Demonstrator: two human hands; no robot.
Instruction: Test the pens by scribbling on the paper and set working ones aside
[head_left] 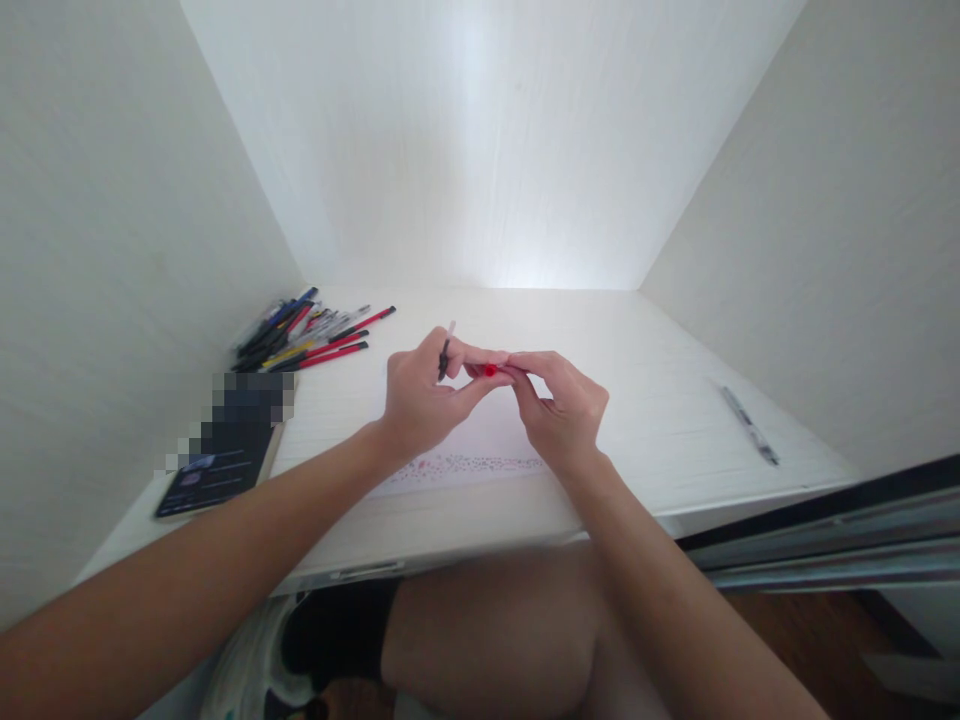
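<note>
My left hand (420,400) and my right hand (562,412) meet above the desk, fingertips touching. Between the left thumb and index finger a small red pen part (490,370) shows; most of it is hidden. The right thumb and fingers are pinched together against its right side. A thin piece, black below and clear above (443,360), pokes out of the curled fingers of the left hand and looks like another pen part. Beneath both hands lies a white sheet of paper (465,470) covered with small dark and red marks.
Several pens in red, black, blue, yellow and clear lie heaped (300,335) at the back left. Nearer, a dark-screened phone or tablet (214,485) rests on the desk. A single clear pen (750,425) lies at the right. White panels enclose the desk (630,340) on three sides.
</note>
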